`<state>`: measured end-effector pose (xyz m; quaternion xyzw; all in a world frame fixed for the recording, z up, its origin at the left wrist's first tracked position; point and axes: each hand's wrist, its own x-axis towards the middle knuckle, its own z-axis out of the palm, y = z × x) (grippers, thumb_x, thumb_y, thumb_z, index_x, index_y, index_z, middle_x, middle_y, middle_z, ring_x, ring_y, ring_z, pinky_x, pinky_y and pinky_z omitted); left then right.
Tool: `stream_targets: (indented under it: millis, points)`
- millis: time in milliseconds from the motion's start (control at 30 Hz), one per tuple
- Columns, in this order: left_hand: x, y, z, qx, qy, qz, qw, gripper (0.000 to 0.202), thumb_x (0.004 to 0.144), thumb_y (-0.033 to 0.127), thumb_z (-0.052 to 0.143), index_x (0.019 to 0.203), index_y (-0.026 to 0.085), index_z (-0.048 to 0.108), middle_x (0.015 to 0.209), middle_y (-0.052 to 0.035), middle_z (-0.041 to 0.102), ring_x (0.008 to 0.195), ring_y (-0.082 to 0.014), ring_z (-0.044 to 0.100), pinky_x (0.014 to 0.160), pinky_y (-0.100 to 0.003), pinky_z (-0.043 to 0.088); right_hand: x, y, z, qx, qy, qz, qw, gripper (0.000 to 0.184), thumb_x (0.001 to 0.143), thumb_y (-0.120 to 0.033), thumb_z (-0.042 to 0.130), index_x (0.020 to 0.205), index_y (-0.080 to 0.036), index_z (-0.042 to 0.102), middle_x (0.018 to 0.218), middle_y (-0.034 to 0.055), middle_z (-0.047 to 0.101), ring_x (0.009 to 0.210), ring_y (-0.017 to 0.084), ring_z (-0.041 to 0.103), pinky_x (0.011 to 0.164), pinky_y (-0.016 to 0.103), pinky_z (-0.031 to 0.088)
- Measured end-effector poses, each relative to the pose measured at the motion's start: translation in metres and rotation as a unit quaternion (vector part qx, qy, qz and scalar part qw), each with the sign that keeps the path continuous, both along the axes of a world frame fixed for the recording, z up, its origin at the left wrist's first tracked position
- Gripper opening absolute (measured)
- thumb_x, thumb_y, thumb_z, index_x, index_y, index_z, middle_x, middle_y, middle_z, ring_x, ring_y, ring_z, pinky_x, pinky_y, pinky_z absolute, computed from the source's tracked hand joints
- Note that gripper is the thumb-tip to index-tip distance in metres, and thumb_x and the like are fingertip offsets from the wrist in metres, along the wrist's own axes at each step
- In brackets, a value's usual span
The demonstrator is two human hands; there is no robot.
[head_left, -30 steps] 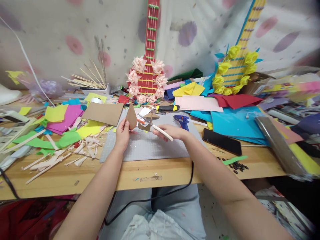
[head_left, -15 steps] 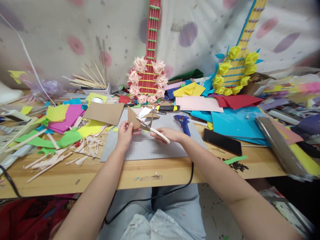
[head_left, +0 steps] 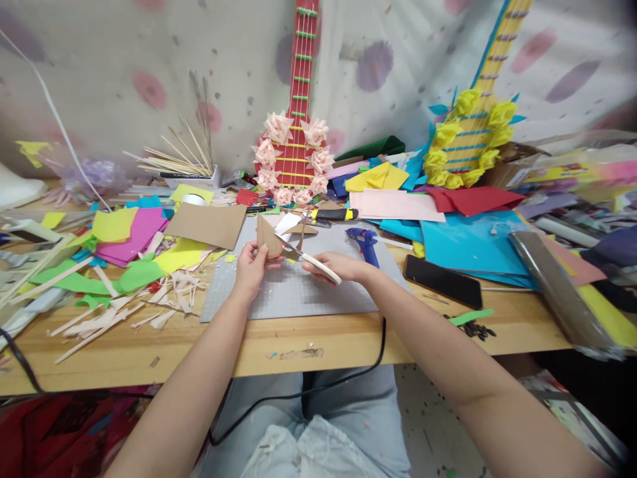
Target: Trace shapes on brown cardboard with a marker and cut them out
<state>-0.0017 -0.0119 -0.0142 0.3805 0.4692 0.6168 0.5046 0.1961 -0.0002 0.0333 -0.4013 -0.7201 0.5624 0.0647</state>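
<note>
My left hand (head_left: 253, 264) pinches a small pointed piece of brown cardboard (head_left: 267, 239) above the grey cutting mat (head_left: 308, 299). In my right hand (head_left: 332, 267) is a pair of scissors (head_left: 321, 267) with white handles. The blades reach left to the right edge of the cardboard piece; whether they are apart or closed is too small to tell. Behind the blades lie a brown cardboard offcut (head_left: 304, 229) and a white scrap (head_left: 287, 224). A blue glue gun (head_left: 365, 244) rests on the mat to the right of my right hand.
A yellow-and-black utility knife (head_left: 334, 214) lies behind the mat. Brown cardboard (head_left: 206, 226) and pale paper strips (head_left: 114, 315) lie left, a black phone (head_left: 442, 281) and blue sheets (head_left: 472, 245) right. Two decorated paper guitars, one red (head_left: 291, 159), one yellow (head_left: 470, 136), lean at the back.
Both hands have shifted very slightly to the right with the cardboard piece and scissors. The cardboard piece is turned a little, and the scissors stay at its right edge.
</note>
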Motion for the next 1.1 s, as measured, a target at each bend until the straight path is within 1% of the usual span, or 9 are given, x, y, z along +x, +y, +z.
stream_targets:
  millis: [133,267,467,600,733,967,1100]
  points:
    - [0.0005,0.0002,0.0006,-0.003,0.002,0.003,1.0,0.026,0.072,0.034,0.059,0.084,0.018,0.043,0.071,-0.0009,0.066,0.057,-0.0165,0.065,0.048,-0.027,0.051,0.0009,0.0005,-0.004,0.006,-0.006,0.002,1.0,0.044,0.07,-0.058,0.053,0.061,-0.017,0.039,0.05,-0.0054,0.042,0.04,0.006,0.041,0.04,0.02,0.032]
    - [0.0006,0.0002,0.0007,-0.002,0.003,-0.001,1.0,0.026,0.071,0.034,0.06,0.084,0.019,0.043,0.07,-0.0006,0.065,0.056,-0.0164,0.065,0.047,-0.027,0.051,-0.0011,-0.0011,-0.0034,-0.002,-0.001,-0.003,1.0,0.045,0.071,-0.059,0.052,0.06,-0.017,0.039,0.048,-0.0056,0.041,0.04,0.006,0.04,0.039,0.02,0.032]
    - [0.0003,0.0002,0.0001,-0.009,-0.002,-0.002,1.0,0.027,0.07,0.034,0.061,0.083,0.018,0.044,0.071,-0.0012,0.066,0.058,-0.0167,0.065,0.049,-0.027,0.052,-0.0027,-0.0012,0.0009,-0.028,0.002,-0.018,0.999,0.046,0.068,-0.058,0.055,0.058,-0.017,0.037,0.044,-0.0064,0.038,0.037,0.005,0.038,0.037,0.02,0.029]
    - [0.0,0.0005,-0.0006,-0.007,-0.006,-0.003,1.0,0.028,0.069,0.036,0.063,0.083,0.018,0.045,0.071,-0.0011,0.066,0.056,-0.0163,0.065,0.047,-0.026,0.052,-0.0017,-0.0003,-0.0008,-0.046,0.007,-0.023,0.999,0.046,0.068,-0.057,0.057,0.058,-0.018,0.036,0.043,-0.0071,0.037,0.037,0.005,0.036,0.036,0.02,0.028]
    - [0.0001,0.0005,-0.0007,-0.01,0.003,-0.001,1.0,0.025,0.071,0.033,0.06,0.085,0.017,0.045,0.073,-0.0027,0.066,0.056,-0.0175,0.065,0.049,-0.029,0.052,-0.002,-0.0004,-0.0035,-0.062,0.015,-0.023,0.998,0.046,0.068,-0.057,0.057,0.058,-0.018,0.035,0.043,-0.0078,0.035,0.036,0.004,0.034,0.035,0.019,0.028]
    - [0.0004,0.0004,-0.0007,-0.011,-0.004,-0.005,1.0,0.026,0.07,0.034,0.062,0.083,0.018,0.046,0.072,-0.0017,0.066,0.056,-0.0163,0.065,0.048,-0.027,0.052,-0.0014,0.0003,-0.0061,-0.064,0.02,-0.029,0.997,0.045,0.069,-0.056,0.058,0.058,-0.018,0.037,0.042,-0.0079,0.036,0.034,0.004,0.035,0.033,0.019,0.029]
    - [0.0004,0.0004,0.0009,-0.01,0.001,-0.002,1.0,0.026,0.071,0.035,0.061,0.085,0.017,0.046,0.075,-0.0029,0.066,0.058,-0.0171,0.065,0.049,-0.028,0.053,-0.0005,0.0001,-0.0063,-0.065,0.027,-0.027,0.997,0.045,0.071,-0.056,0.056,0.058,-0.018,0.036,0.041,-0.008,0.036,0.033,0.004,0.035,0.033,0.018,0.028]
